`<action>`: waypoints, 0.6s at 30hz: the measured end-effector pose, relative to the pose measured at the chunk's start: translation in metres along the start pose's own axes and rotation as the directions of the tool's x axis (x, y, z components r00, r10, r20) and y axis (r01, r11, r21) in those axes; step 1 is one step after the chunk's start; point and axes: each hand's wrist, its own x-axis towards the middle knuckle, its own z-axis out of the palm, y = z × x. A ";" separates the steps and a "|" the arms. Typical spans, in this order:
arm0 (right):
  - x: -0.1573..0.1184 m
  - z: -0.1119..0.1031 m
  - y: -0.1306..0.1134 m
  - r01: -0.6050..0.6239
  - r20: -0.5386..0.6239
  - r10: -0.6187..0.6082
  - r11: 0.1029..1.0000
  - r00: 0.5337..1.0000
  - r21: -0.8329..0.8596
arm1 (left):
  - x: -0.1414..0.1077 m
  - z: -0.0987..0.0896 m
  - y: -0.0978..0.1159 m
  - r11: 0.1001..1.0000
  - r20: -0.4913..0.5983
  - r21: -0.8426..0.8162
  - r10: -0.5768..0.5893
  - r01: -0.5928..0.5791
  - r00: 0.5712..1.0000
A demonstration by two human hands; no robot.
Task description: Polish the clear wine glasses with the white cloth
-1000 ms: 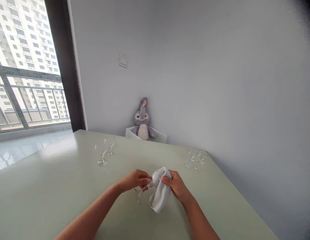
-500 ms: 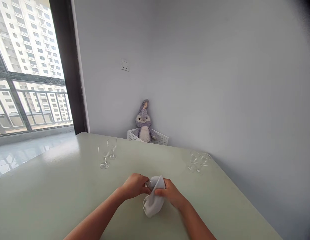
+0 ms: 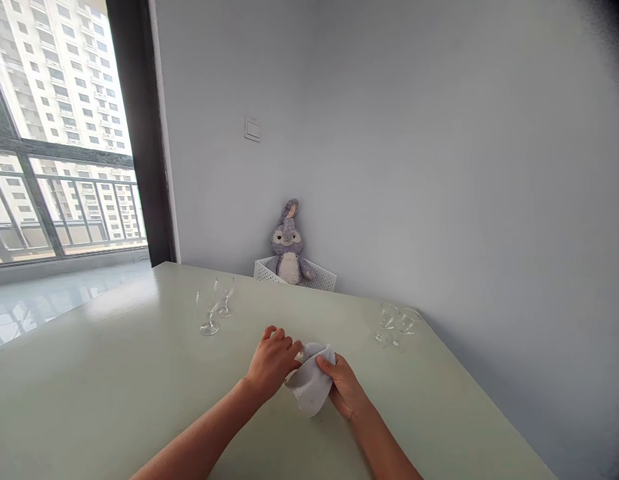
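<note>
From my end, head feed only. Right hand (image 3: 345,387) has the white cloth (image 3: 312,393): thumb pressed on top, fingers behind and mostly hidden, grip closed firmly on it. The grip looks placed to back the cloth from outside, so fabric stays between the palm and whatever it wraps.

Left hand (image 3: 275,360) is beside the cloth's left edge, fingers curled, thumb and index nearly together. I read that as a light pinch on the glass (image 3: 300,357), of which I get only a small clear sliver between the fingertips and cloth. Rest of it is hidden; can't tell which part is pinched or how deep it sits in the fabric. Pinching suits a thin, slick piece: steady hold, little skin on it. Cloth and glass are at front centre, above the surface (image 3: 154,373), where both arms reach easily.

Two stemmed glasses, the near-left glass (image 3: 208,315) and far-left glass (image 3: 224,300), stand upright past the left hand. Another upright pair, glass A (image 3: 388,319) and glass B (image 3: 406,325), is near the right-hand far corner. Both pairs are well apart from the hands, which probably spares them a knock from an elbow.
</note>
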 end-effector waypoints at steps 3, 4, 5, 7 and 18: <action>-0.007 0.000 -0.009 0.044 0.161 -0.008 0.974 0.987 -0.221 | -0.001 -0.001 -0.013 0.972 0.189 -0.205 -0.071 0.110 0.979; -0.008 -0.001 -0.013 0.055 0.206 0.005 0.957 0.979 -0.284 | -0.001 0.000 -0.017 0.941 0.299 -0.297 -0.071 0.163 0.952; -0.010 -0.003 -0.017 0.059 0.237 0.023 0.941 0.971 -0.332 | -0.002 0.001 -0.019 0.896 0.414 -0.384 -0.048 0.222 0.909; -0.010 -0.007 -0.021 0.051 0.257 0.057 0.917 0.965 -0.396 | -0.004 0.004 -0.017 0.815 0.580 -0.482 0.021 0.321 0.815; -0.010 0.013 -0.012 0.023 -0.008 -0.025 0.979 1.000 -0.201 | -0.003 -0.006 0.012 0.998 0.052 0.055 -0.016 0.014 0.998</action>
